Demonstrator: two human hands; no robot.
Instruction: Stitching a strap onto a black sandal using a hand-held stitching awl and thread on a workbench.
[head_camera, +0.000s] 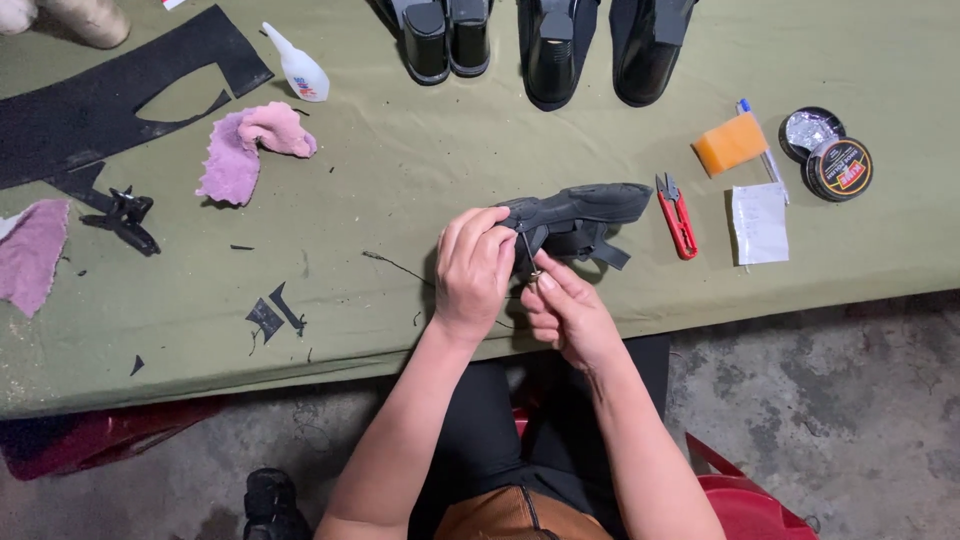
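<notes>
Left hand (472, 272) clamps the heel end of the black sandal (575, 215) to steady it just above the green tabletop (400, 180), while the right hand (565, 315) pinches a thin needle-like tool (531, 255) at its strap, with red snips (677, 215) lying within reach beside it.

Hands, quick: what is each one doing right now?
Left hand: closed on the black shoe, gripping its near end.
Right hand: fingers pinched at a small metal tool against the shoe.
</notes>
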